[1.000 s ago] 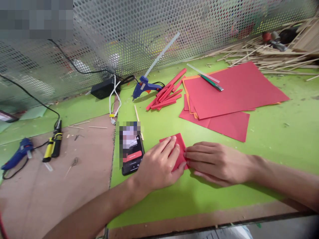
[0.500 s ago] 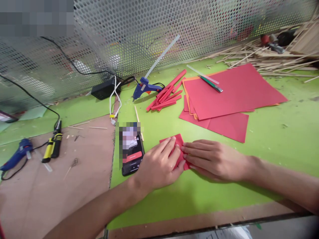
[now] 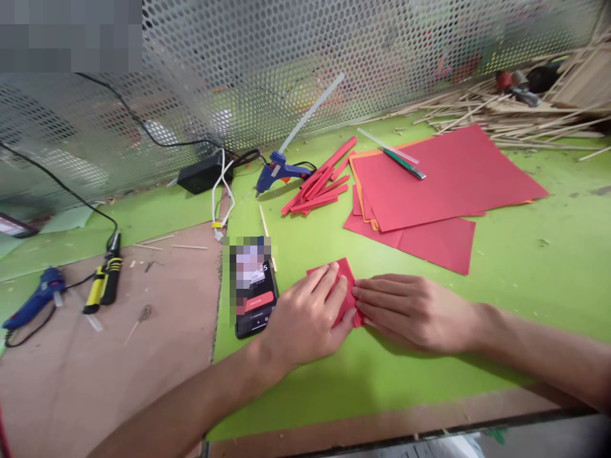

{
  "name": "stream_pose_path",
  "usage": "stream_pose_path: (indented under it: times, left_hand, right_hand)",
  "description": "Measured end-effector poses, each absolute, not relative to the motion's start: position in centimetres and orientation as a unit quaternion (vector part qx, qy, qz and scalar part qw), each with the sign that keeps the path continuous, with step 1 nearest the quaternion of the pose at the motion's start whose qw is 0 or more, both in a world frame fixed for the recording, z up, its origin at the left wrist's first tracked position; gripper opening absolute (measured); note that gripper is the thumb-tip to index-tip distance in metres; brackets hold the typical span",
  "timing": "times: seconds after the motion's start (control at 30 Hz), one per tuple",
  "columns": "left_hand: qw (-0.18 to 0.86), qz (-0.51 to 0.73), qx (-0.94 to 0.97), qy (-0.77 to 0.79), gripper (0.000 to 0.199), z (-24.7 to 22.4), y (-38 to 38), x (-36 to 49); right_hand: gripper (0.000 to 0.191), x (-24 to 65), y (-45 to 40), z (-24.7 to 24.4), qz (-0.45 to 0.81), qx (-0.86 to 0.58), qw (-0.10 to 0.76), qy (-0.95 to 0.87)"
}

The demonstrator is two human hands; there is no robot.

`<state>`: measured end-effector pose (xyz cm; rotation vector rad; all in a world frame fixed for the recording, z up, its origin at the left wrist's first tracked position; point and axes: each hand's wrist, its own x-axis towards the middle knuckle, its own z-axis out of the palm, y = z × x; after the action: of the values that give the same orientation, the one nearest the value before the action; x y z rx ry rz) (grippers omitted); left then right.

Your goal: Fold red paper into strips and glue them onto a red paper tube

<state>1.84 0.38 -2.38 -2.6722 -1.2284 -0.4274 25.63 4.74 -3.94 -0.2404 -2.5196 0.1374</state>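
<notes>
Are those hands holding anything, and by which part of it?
The small red paper is held flat, not visibly gripped: the left hand covers much of its left part, the right hand touches its right edge.

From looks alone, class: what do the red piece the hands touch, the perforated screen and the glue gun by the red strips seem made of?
Red piece: matt, probably paper or card, judging by its flat, straight edges.
Screen: probably metal, grey with a slight sheen, punched with regular holes.
Glue gun: likely plastic, smooth and evenly blue, its curves suggesting moulding.
</notes>
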Motion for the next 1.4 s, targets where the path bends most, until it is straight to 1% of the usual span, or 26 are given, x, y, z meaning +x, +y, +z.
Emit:
stream_pose_path:
  times: [0.07,0.23,0.43,0.6,0.8,0.9,1.17,1.27,1.4]
  left_hand:
    - [0.081,-0.140,-0.898,-0.410,0.040,-2.4,0.4,1.8]
    - [0.067,-0.137,-0.898,-0.412,0.038,-2.4,0.5,1.8]
    - [0.058,-0.129,-0.899,-0.415,0.035,-2.3,0.5,1.9]
    - [0.067,-0.129,-0.900,-0.411,0.037,-2.4,0.5,1.8]
    - [0.069,-0.129,-0.900,-0.411,0.047,-2.3,0.5,1.6]
    - [0.069,-0.114,-0.902,-0.412,0.046,-2.1,0.5,1.6]
    - [0.044,-0.093,-0.907,-0.408,0.051,-1.9,0.6,1.4]
    - [0.044,-0.099,-0.905,-0.411,0.053,-1.9,0.6,1.4]
    - [0.048,-0.108,-0.904,-0.411,0.055,-2.1,0.6,1.4]
  right_hand:
    - [0.020,25.5,4.4,-4.0,0.038,-0.113,0.296,-0.948]
    - [0.032,24.9,4.5,-4.2,0.033,-0.189,0.259,-0.947]
    - [0.040,24.3,5.8,-4.3,0.027,-0.219,0.227,-0.949]
    - [0.036,24.5,5.8,-4.3,-0.008,-0.179,0.244,-0.953]
    - [0.028,25.1,4.8,-3.6,-0.009,-0.132,0.265,-0.955]
    - [0.023,25.3,4.3,-3.3,-0.015,-0.115,0.281,-0.953]
    - [0.018,26.3,2.8,-4.1,-0.034,-0.045,0.273,-0.960]
    - [0.020,26.5,2.6,-4.0,-0.006,-0.023,0.279,-0.960]
    - [0.020,26.7,3.1,-3.5,0.094,-0.002,0.273,-0.957]
